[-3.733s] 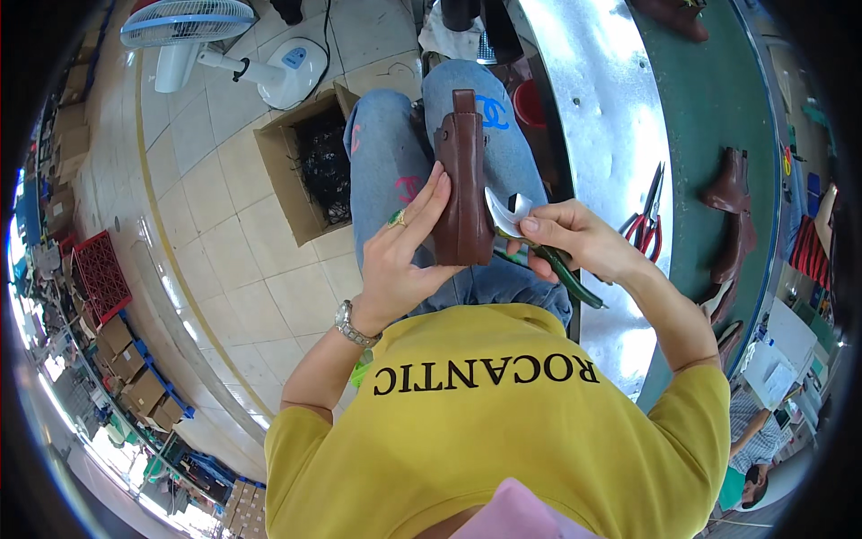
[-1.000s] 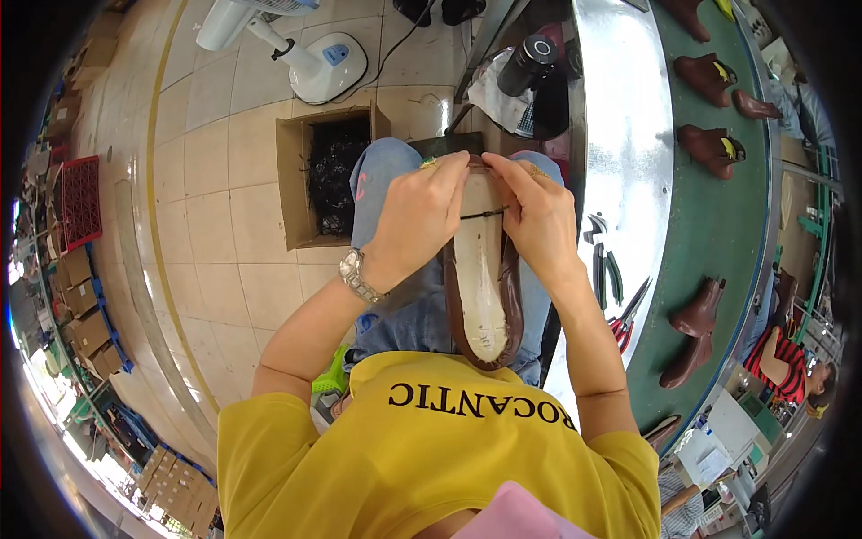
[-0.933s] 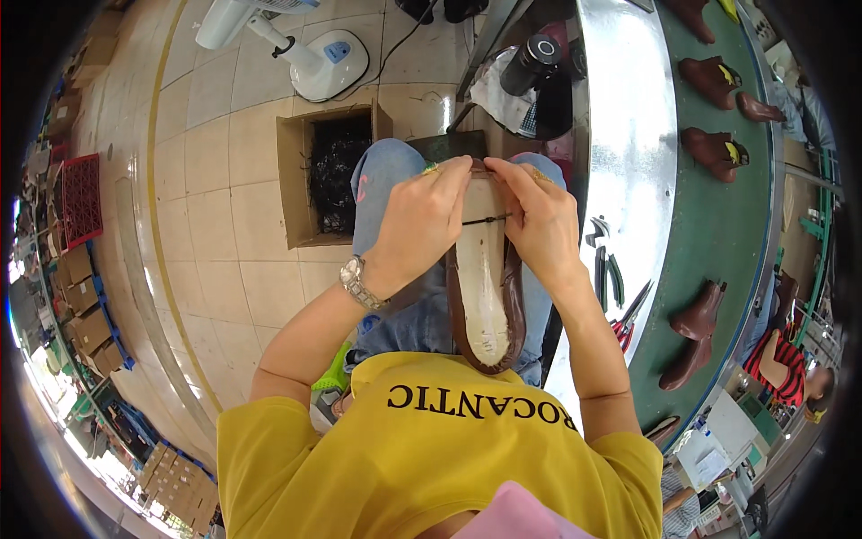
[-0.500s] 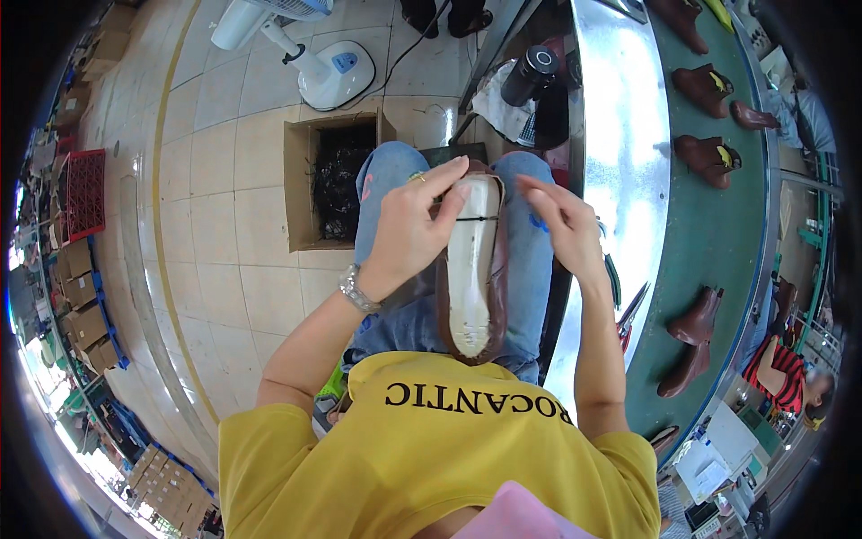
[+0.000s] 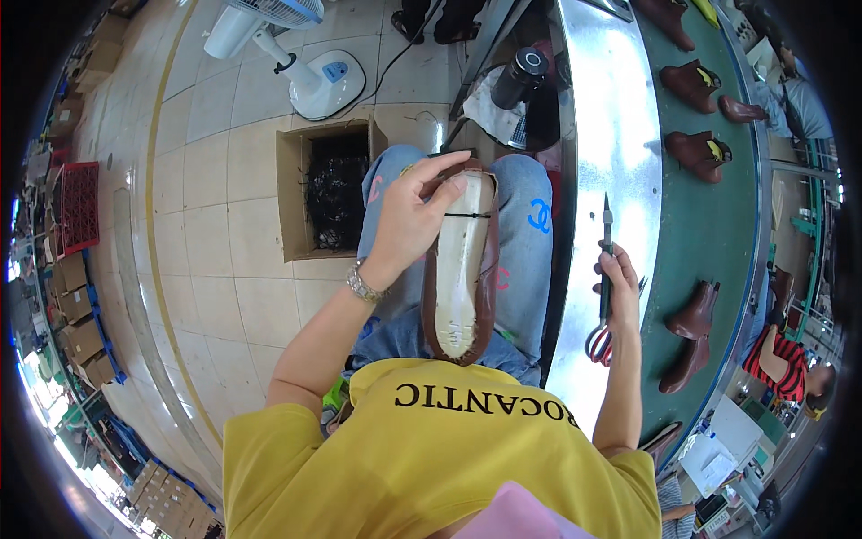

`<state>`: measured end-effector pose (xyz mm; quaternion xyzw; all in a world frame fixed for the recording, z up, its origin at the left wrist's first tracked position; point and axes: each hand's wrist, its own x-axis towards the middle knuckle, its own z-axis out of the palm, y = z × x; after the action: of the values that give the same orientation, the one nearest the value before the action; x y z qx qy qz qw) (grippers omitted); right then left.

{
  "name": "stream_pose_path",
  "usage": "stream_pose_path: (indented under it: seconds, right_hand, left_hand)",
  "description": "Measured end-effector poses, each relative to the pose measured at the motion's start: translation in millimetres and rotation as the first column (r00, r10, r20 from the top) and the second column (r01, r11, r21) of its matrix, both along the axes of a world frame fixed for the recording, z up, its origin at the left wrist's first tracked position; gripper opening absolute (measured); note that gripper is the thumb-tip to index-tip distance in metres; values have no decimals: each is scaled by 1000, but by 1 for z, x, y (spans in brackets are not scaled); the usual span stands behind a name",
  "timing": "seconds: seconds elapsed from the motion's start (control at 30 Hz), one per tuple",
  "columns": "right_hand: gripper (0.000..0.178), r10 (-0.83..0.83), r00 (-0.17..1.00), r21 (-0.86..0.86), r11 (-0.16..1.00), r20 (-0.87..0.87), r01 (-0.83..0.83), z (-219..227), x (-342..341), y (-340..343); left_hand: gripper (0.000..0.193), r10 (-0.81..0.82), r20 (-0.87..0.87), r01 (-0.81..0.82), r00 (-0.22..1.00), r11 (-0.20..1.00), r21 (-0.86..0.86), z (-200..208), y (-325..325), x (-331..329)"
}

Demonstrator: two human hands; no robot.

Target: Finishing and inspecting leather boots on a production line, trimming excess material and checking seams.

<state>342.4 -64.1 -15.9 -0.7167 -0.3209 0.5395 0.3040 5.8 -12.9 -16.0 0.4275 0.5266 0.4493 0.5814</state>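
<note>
Sole side up across my thighs lies a brown leather shoe (image 5: 487, 287), its pale insole (image 5: 458, 278) showing and a thin black band crossing it near the far end. My left hand (image 5: 415, 208) clasps that far end, with fingers over the edge and the thumb on the insole. Off to the right, my right hand (image 5: 618, 280) grips a craft knife (image 5: 606, 235) by its dark handle, blade pointing away from me, over the shiny metal ledge (image 5: 584, 135). Red-handled scissors (image 5: 600, 345) lie just below that hand, partly hidden.
Several brown shoes and boots (image 5: 693, 310) stand on the green conveyor belt (image 5: 660, 377) at right. An open carton (image 5: 285, 193) of dark stringy scraps sits on the floor to the left, a fan (image 5: 328, 85) behind it. A black flask (image 5: 521, 76) stands beyond my knees.
My right hand has left the shoe's side, moved right to the metal ledge and taken hold of the craft knife. My left hand keeps its hold on the shoe.
</note>
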Motion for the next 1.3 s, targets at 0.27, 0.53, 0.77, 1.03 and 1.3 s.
stream_pose_path:
  seconds: [0.27,0.53,0.77,1.03,1.3]
  right_hand:
    - [73,407,816,-124,862,-411,-492,105,-106,35]
    - [67,541,757,-145,771,-366,-621,92,-120,62]
    - [61,720,693,17,694,-49,-720,81,-123,45]
    - [60,877,452,-117,472,166,-874,110,-114,76]
    - [66,507,310,88,415,804,-905,84,-141,72]
  left_hand:
    - [28,121,-117,-100,986,981,166,-5,-6,7]
    - [28,92,-45,-84,995,983,164,-1,1,4]
    - [29,180,272,-103,945,956,-276,0,14,11]
    - [32,88,130,-73,988,990,-121,-7,14,8]
    - [38,27,-50,-27,998,1000,-4,-7,7,7]
